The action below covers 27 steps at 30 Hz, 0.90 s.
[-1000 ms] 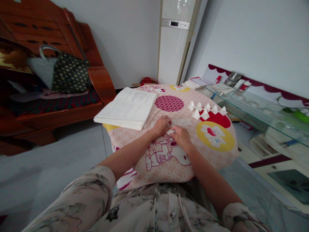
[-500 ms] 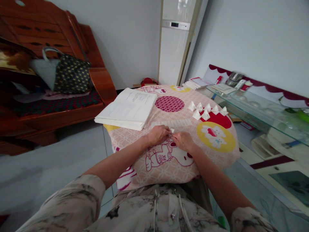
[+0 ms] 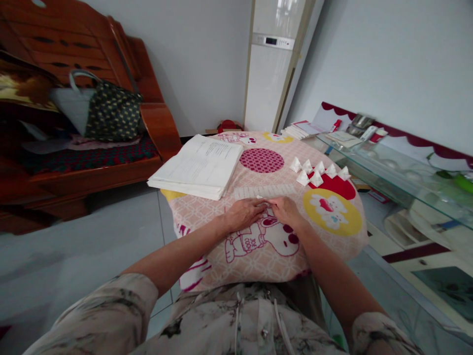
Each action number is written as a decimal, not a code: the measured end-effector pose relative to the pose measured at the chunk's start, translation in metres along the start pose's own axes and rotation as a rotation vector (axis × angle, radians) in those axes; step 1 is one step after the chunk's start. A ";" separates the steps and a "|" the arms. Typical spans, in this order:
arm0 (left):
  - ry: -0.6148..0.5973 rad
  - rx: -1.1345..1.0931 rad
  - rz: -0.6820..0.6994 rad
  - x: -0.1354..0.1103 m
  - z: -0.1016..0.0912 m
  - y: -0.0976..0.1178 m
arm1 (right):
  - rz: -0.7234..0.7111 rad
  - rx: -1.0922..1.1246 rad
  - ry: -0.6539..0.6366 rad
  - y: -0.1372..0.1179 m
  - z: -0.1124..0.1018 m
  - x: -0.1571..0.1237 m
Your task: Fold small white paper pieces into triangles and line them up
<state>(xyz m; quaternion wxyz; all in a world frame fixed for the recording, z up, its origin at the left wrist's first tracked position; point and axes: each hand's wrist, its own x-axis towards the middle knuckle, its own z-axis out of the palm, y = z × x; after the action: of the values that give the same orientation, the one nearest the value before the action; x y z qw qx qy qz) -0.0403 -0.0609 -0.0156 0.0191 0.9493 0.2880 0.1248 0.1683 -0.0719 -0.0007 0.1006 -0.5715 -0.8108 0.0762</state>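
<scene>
Over the near part of the table, my left hand (image 3: pixel 244 214) and my right hand (image 3: pixel 287 211) meet at the fingertips. Both are closed on a small folded piece of white paper (image 3: pixel 259 197), most of it hidden by the fingers. Just beyond them a strip of printed paper (image 3: pixel 265 190) lies flat on the patterned cloth. Several small white folded paper pyramids (image 3: pixel 316 178) stand in two rows to the right of the strip. A thick stack of printed sheets (image 3: pixel 197 167) rests left of my hands.
The patterned cloth (image 3: pixel 210 273) covers a rounded table. Close on the right is a glass-topped cabinet (image 3: pixel 399 180) with cups and small items on it. A wooden bench (image 3: pixel 160 128) with bags stands at the left. Behind is a tall white air conditioner (image 3: pixel 268 84).
My left hand's fingers have straightened somewhat and lie flatter against the right fingertips. Less of the small folded paper shows. The view has shifted slightly.
</scene>
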 end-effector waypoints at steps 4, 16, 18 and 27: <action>-0.004 -0.014 0.001 0.001 0.000 0.000 | -0.011 0.011 -0.030 -0.003 -0.004 0.010; -0.023 -0.032 -0.019 0.002 -0.004 -0.001 | -0.019 0.048 -0.074 0.000 -0.011 0.007; -0.022 -0.033 -0.019 0.002 -0.005 0.000 | -0.015 0.082 -0.071 0.005 -0.013 0.002; 0.023 -0.063 -0.021 0.002 0.002 -0.005 | 0.089 0.240 0.029 0.017 -0.005 0.016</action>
<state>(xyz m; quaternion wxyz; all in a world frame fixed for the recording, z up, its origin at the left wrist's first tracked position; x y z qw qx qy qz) -0.0412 -0.0558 -0.0176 0.0469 0.9436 0.2942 0.1445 0.1798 -0.0516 0.0013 0.1766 -0.5920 -0.7680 0.1689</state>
